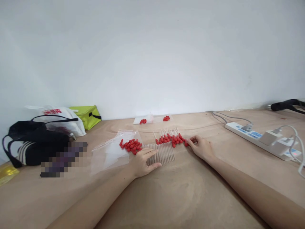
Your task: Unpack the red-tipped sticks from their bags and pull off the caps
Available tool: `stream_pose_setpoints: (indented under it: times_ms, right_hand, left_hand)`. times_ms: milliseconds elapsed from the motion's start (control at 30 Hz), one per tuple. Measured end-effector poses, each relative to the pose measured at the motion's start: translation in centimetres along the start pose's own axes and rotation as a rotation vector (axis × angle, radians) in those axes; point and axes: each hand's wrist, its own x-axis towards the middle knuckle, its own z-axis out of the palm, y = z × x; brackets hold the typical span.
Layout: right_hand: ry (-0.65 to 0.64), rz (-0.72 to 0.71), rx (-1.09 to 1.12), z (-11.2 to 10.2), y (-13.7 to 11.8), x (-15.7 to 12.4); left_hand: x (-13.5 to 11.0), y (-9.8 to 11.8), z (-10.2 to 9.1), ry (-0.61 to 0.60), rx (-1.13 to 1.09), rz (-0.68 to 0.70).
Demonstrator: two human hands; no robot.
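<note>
A: On the counter (pixel 186 194), big stuff first: what's where?
B: Clear plastic bag (pixel 108 159) at left, pile of loose red bulbs (pixel 131 145) on it. Middle: row of clear tubes (pixel 168 153), side by side. Just beyond: red-bulbed droppers (pixel 173 138), bulbs toward the person.
A: Step in hand?
B: Lining up the droppers, I'd judge. Best done flat on the counter, nudging by the bulb, not the thin stem. Small pushes; a hard shove would likely roll the neighbours. Straighten one at a time, and don't let the palm drag the tube row.
A: Pose?
B: Forearms come in from both lower corners, low over the counter. Left hand (pixel 144 160) loosely open, thumb well apart from the fingers, over the row's left end; can't tell if it touches any tube. Right hand (pixel 201 146) reaches in from the right, thumb and forefinger nearly together at the rightmost red bulb (pixel 186 143). Touching, looks like; firm pinch or light contact, can't tell.
</note>
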Motion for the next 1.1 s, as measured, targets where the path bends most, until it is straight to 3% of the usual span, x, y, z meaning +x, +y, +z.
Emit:
stream_pose_setpoints:
  times_ms: [167, 333, 533, 700, 900, 1100]
  right_hand:
    - [0.063, -0.082, -0.019, 0.0, 0.1, -0.2]
    - [0.173, -0.327, -0.053, 0.1, -1.2, -0.4]
    - [0.194, -0.566, -0.138, 1.3, -3.2, 0.2]
    - [0.201, -0.589, -0.081, 2.3, -3.3, 0.7]
    - [0.359, -0.421, 0.161, 1.3, -3.4, 0.1]
    - [0.156, -0.606, 0.306, -0.1, -3.0, -2.9]
  left_hand:
    - [-0.1, -0.1, -0.6, -0.100, 0.054, -0.060]
    - [0.0, -0.2, -0.6, -0.169, 0.119, -0.095]
    - [0.0, -0.2, -0.8, -0.162, 0.148, -0.111]
    - [-0.2, -0.3, -0.6, -0.162, 0.147, -0.129]
    - [-0.4, -0.4, -0.4, -0.096, 0.158, -0.118]
    - [-0.3, -0.4, -0.5, 0.031, 0.245, -0.121]
